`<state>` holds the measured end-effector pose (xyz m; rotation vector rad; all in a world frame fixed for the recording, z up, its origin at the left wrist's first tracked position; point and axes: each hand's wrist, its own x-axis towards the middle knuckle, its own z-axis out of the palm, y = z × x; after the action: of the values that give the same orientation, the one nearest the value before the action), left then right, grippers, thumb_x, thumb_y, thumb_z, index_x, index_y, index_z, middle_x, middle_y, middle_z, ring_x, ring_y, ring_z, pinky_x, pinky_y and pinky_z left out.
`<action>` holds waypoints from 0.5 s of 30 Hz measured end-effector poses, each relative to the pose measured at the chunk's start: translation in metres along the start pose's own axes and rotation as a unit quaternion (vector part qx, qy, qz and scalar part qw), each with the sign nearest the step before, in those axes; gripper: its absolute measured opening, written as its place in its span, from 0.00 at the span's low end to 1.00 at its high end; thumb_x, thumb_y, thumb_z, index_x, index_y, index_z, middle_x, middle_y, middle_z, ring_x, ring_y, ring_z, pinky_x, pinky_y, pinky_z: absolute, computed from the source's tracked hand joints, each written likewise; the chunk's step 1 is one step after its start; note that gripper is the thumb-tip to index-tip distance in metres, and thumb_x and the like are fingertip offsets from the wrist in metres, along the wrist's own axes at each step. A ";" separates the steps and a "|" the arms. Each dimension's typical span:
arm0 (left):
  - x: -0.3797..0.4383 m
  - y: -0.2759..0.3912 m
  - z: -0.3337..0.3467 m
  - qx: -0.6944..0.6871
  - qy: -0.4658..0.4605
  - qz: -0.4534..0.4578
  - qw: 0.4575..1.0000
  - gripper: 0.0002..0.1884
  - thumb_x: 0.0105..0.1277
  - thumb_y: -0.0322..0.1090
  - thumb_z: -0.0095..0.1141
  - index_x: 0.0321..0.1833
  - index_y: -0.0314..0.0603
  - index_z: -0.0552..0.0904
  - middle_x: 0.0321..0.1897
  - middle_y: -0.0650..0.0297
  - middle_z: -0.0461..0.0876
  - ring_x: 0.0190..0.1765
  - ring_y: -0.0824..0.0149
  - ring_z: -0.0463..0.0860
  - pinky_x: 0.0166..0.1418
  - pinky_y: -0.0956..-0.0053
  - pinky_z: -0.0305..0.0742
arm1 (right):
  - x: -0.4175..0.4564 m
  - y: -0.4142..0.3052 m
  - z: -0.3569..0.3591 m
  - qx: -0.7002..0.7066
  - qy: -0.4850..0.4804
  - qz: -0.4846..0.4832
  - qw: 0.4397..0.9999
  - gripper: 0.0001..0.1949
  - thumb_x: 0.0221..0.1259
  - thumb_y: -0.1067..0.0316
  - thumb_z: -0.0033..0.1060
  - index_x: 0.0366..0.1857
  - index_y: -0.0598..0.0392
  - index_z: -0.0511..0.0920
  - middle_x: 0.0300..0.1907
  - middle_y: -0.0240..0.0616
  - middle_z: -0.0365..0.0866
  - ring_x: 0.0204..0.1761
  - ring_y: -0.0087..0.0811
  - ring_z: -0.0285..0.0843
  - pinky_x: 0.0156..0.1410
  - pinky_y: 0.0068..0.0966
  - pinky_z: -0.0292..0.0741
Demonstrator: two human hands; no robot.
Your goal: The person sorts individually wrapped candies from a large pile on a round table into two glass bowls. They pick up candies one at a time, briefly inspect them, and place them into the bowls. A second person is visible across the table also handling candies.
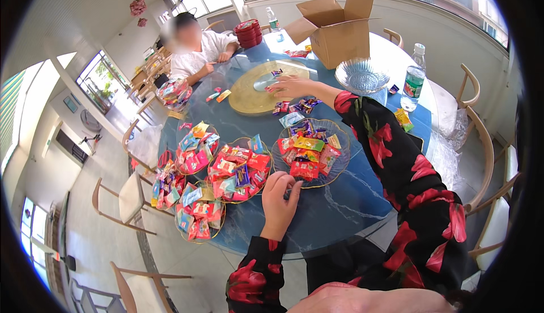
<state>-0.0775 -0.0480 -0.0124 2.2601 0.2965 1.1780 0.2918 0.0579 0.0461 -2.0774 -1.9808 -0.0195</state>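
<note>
My right hand (293,87) reaches over the gold round centre (246,100) of the table, palm down. A small red wrapped sweet shows at its fingertips; I cannot tell if it is gripped. My left hand (280,198), fingers curled, is at the near rim of a gold-edged glass bowl (342,170); whether it grips the rim is unclear. Red, yellow and purple wrapped sweets (304,169) lie in that bowl. To its left, a fuller bowl of sweets (240,168) stands among several others. Loose purple-wrapped sweets (307,105) lie just beyond my nearest bowl.
An open cardboard box (342,43) stands at the far right, with stacked clear glass bowls (361,75) and a water bottle (413,79) nearer. Across the table, a person in white (204,56) sits beside stacked red dishes (248,34). Wooden chairs (131,198) surround the table.
</note>
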 end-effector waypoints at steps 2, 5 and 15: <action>0.003 0.012 -0.001 0.009 -0.046 0.001 0.999 0.10 0.63 0.27 0.73 0.42 0.36 0.84 0.45 0.58 0.83 0.42 0.58 0.83 0.47 0.64 0.78 | 0.019 0.017 0.017 -0.037 0.011 0.040 0.998 0.33 0.78 0.32 0.45 0.80 0.34 0.68 0.83 0.44 0.62 0.84 0.45 0.57 0.88 0.44 0.52; 0.003 0.016 -0.006 0.043 -0.066 0.032 0.996 0.11 0.59 0.26 0.73 0.41 0.40 0.85 0.45 0.60 0.84 0.47 0.54 0.82 0.52 0.61 0.77 | 0.042 0.024 0.021 0.092 -0.092 0.004 0.991 0.32 0.78 0.32 0.44 0.80 0.33 0.69 0.83 0.42 0.62 0.85 0.44 0.56 0.88 0.43 0.51; -0.012 0.014 -0.013 0.009 -0.030 0.011 0.999 0.11 0.54 0.20 0.73 0.35 0.41 0.84 0.38 0.61 0.85 0.43 0.56 0.84 0.48 0.64 0.78 | -0.068 -0.016 0.026 0.134 -0.001 -0.116 0.984 0.24 0.77 0.36 0.54 0.67 0.34 0.83 0.71 0.34 0.76 0.75 0.42 0.70 0.81 0.43 0.62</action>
<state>-0.0953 -0.0593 -0.0067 2.3152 0.2618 1.1205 0.2669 -0.0034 0.0110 -1.6756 -2.0842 0.1934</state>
